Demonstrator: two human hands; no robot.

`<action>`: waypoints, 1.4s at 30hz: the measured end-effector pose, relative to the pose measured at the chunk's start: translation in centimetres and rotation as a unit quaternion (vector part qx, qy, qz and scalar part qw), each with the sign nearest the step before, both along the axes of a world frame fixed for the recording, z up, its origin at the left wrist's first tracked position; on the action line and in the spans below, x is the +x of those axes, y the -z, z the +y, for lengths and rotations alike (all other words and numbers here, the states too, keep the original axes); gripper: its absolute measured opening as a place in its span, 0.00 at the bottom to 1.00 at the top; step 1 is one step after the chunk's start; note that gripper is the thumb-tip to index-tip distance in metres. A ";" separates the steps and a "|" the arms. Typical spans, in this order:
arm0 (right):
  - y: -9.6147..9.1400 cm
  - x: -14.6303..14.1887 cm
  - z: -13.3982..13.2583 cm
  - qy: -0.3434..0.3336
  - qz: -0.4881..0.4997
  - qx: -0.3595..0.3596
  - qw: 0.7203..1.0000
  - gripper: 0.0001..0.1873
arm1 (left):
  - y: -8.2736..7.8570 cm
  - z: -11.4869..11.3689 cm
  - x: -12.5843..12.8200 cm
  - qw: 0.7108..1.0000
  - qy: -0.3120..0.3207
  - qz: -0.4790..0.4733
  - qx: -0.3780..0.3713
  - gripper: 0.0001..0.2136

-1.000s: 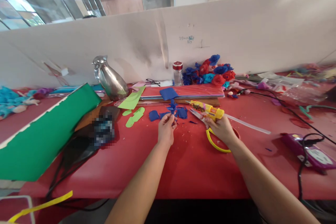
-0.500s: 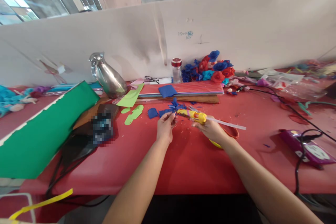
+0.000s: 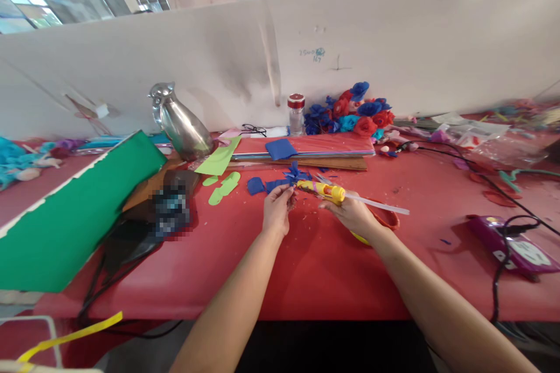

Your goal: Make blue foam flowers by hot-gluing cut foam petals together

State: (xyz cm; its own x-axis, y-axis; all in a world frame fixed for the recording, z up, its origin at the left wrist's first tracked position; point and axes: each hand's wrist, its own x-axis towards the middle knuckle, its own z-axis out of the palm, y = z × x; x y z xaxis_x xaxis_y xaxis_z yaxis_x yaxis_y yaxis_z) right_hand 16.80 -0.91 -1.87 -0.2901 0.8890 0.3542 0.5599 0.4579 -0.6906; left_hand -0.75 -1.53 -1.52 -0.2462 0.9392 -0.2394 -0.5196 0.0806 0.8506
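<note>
My right hand point(image 3: 353, 213) is wrapped round a yellow hot glue gun point(image 3: 326, 190), whose nozzle points left toward my other hand. A long translucent glue stick point(image 3: 382, 204) sticks out of its back end. My left hand point(image 3: 278, 207) is closed in a pinch just left of the nozzle; what its fingertips hold is too small to make out. Blue crepe paper pieces point(image 3: 295, 173) lie just beyond my fingertips, and more blue cut pieces point(image 3: 256, 185) lie to their left. Light green paper cutouts point(image 3: 224, 187) rest further left on the red table point(image 3: 315, 280).
Behind stand a metal jug point(image 3: 181, 122), a red-lidded glass jar point(image 3: 296, 114) and a heap of red and blue paper flowers point(image 3: 350, 111). Stacked paper sheets point(image 3: 315, 145) lie in front of them. A green board point(image 3: 87, 215) is at left, a purple power strip point(image 3: 510, 245) with cables at right.
The view has shifted slightly. Both hands and the glue gun stay almost in the same place, with the nozzle still close to the left fingertips.
</note>
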 end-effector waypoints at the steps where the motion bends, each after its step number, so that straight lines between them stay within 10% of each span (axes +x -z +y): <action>1: 0.0 0.0 0.0 0.002 0.005 0.000 1.000 0.13 | 0.0 0.0 0.0 1.000 0.001 0.001 -0.002 0.08; 35: -1.2 0.1 -0.4 0.019 0.006 0.001 1.000 0.17 | 0.4 0.2 -0.3 1.000 -0.001 -0.001 0.006 0.11; 42: -1.9 5.0 0.1 0.139 -0.096 -0.034 0.985 0.16 | 0.1 0.8 -1.1 0.999 -0.047 -0.021 0.008 0.09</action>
